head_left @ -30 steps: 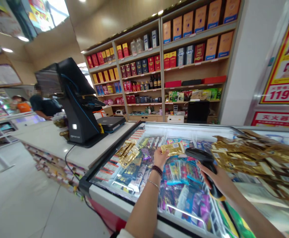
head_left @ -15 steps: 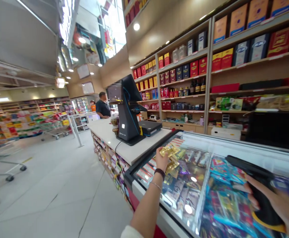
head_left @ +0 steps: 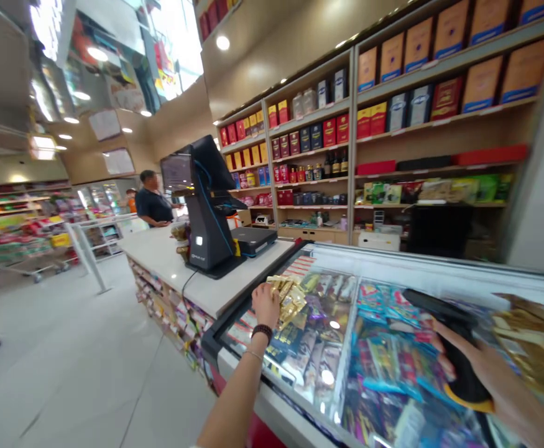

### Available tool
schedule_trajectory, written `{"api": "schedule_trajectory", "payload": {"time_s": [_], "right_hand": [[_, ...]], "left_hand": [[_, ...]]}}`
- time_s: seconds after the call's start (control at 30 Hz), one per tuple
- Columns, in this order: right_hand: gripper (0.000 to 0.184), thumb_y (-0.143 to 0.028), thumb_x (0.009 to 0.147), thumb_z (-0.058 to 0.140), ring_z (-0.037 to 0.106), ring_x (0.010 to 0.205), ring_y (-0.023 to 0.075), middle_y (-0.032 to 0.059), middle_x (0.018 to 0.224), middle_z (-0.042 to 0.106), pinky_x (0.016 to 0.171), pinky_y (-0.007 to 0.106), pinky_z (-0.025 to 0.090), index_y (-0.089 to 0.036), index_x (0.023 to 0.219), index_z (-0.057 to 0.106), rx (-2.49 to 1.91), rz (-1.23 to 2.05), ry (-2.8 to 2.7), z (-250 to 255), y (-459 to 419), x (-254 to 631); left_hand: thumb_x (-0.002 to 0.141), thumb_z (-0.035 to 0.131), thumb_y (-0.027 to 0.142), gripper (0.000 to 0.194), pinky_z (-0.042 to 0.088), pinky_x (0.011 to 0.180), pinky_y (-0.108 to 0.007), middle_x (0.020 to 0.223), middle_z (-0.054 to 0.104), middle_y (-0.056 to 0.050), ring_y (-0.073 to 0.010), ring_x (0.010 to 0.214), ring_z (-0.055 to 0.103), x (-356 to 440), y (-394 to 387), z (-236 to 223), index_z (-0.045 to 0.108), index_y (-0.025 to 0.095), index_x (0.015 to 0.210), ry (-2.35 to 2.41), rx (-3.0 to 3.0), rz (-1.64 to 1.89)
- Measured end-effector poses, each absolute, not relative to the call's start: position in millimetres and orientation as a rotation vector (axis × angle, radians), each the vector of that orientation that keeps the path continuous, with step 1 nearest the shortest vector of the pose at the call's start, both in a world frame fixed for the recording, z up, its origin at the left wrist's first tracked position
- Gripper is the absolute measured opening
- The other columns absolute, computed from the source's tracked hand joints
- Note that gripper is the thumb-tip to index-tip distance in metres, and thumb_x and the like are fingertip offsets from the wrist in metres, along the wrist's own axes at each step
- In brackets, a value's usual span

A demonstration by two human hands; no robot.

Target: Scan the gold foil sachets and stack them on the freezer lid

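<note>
My left hand (head_left: 265, 305), with a dark bead bracelet at the wrist, is closed on the edge of shiny gold packets (head_left: 290, 298) at the left end of the chest freezer (head_left: 213, 342). My right hand (head_left: 470, 351) is wrapped around the handle of a black barcode scanner (head_left: 444, 311) with a yellow-orange band, held above the freezer's right section. Below the scanner lie blue ice-cream packets (head_left: 383, 358). Silvery and dark packets (head_left: 309, 358) fill the section near my left hand.
A white counter (head_left: 145, 246) with a black checkout terminal (head_left: 211, 224) adjoins the freezer. Behind the counter's far end stands a person in dark clothes (head_left: 153, 202). Shelves of boxes and bottles (head_left: 309, 134) line the back wall. More gold-brown packets (head_left: 533, 339) are at far right.
The view has turned right, shifting the scene leftward. My left hand stays at the gold packets, which now look more bunched. The scanner remains in my right hand; gold-brown packets have come into view.
</note>
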State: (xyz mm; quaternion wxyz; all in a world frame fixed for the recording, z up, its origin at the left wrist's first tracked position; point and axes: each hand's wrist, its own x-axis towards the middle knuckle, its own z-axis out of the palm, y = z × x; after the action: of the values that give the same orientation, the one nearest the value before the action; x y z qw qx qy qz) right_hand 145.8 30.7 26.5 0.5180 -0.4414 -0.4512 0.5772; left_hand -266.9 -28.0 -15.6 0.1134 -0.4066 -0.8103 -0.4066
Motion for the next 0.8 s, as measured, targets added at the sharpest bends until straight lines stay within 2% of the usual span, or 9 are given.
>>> {"api": "schedule_trajectory", "payload": {"time_s": [0.13,0.23,0.33,0.47,0.57,0.73,0.8], "right_hand": [[0.055,-0.055,0.048,0.108,0.047,0.042,0.0115,-0.0017,0.060,0.062,0.037,0.026,0.037,-0.025,0.080,0.073,-1.013,1.354,-0.982,33,26,208],[0.057,-0.053,0.050,0.108,0.048,0.043,0.0107,-0.0019,0.061,0.062,0.038,0.025,0.038,-0.024,0.076,0.068,-1.004,1.230,-0.914,39,20,261],[0.057,-0.049,0.047,0.109,0.048,0.044,0.0106,-0.0025,0.061,0.061,0.038,0.025,0.036,-0.024,0.079,0.067,-1.009,1.111,-0.835,44,11,306],[0.058,-0.049,0.054,0.107,0.049,0.046,0.0107,-0.0037,0.064,0.060,0.039,0.026,0.037,-0.022,0.093,0.074,-1.011,1.015,-0.780,43,5,340],[0.059,-0.056,0.058,0.105,0.051,0.048,0.0107,-0.0047,0.066,0.060,0.041,0.026,0.039,-0.022,0.094,0.073,-1.019,0.977,-0.758,32,7,349],[0.059,-0.063,0.057,0.102,0.051,0.046,0.0129,-0.0052,0.064,0.060,0.039,0.028,0.041,-0.026,0.091,0.071,-1.073,0.953,-0.783,12,18,356],[0.057,-0.063,0.060,0.101,0.052,0.047,0.0133,-0.0056,0.064,0.060,0.040,0.029,0.043,-0.027,0.092,0.070,-1.082,0.967,-0.786,8,20,359]], "left_hand": [[0.099,0.066,0.014,0.023,0.054,0.119,-0.050,0.123,0.082,-0.012,-0.0332,0.125,0.074,-215,3,-8,0.083,0.023,0.111,-2.111,-1.600,-1.357],[0.099,0.066,0.016,0.021,0.057,0.116,-0.050,0.118,0.085,-0.010,-0.0330,0.121,0.077,-151,31,-5,0.083,0.025,0.108,-1.969,-1.914,-1.490],[0.099,0.067,0.018,0.019,0.056,0.116,-0.050,0.119,0.086,-0.012,-0.0328,0.121,0.078,-77,54,-3,0.084,0.024,0.107,-1.854,-2.214,-1.574],[0.096,0.073,0.022,0.021,0.051,0.124,-0.049,0.130,0.084,-0.015,-0.0351,0.133,0.074,19,76,1,0.084,0.023,0.114,-1.811,-2.475,-1.606],[0.093,0.081,0.033,0.036,0.045,0.129,-0.051,0.140,0.080,-0.019,-0.0385,0.141,0.069,80,87,1,0.082,0.021,0.126,-1.941,-2.541,-1.565],[0.071,0.100,0.053,0.084,0.032,0.136,-0.063,0.166,0.062,-0.027,-0.0525,0.164,0.045,140,92,-13,0.073,0.018,0.143,-2.232,-2.505,-1.292],[0.069,0.102,0.055,0.085,0.030,0.136,-0.063,0.172,0.057,-0.026,-0.0527,0.166,0.040,147,93,-20,0.073,0.020,0.142,-2.272,-2.466,-1.284]]}}
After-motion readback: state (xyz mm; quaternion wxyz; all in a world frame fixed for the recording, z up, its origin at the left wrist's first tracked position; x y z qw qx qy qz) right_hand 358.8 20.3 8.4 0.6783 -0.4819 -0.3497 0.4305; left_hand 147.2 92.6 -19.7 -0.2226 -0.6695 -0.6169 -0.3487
